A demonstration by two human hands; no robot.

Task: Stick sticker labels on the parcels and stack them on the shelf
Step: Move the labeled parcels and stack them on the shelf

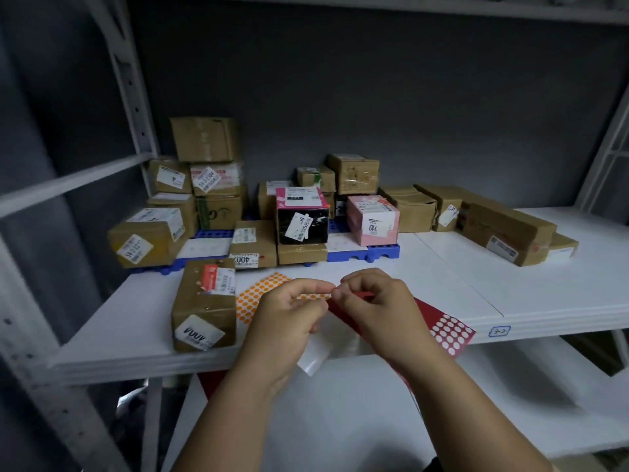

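Shelf frame: white metal upright (131, 86) at far left, white shelf (510, 284) running across.
Nearest parcel: brown cardboard box (204, 304) lies at the shelf's front left, white label on its near end, red-and-white label on top.
Orange sticker sheet: orange dot sheet (253, 298) lies flat just right of that box, partly hidden by the left hand.
Left hand: left hand (289, 315) has fingers curled, thumb and forefinger pinching the red sheet's upper edge; a white backing paper (315, 356) hangs below it.
Right hand: right hand (374, 301) has fingers curled, tips pinching at the same edge, touching the left fingertips.
Red sticker sheet: red sheet (449, 330) with white rounds, held over the shelf's front edge.
Stacked parcels: brown boxes (204, 137) piled behind on a blue pallet (360, 255), with a black box (303, 226) and a pink box (372, 219); more brown boxes (507, 233) at right.
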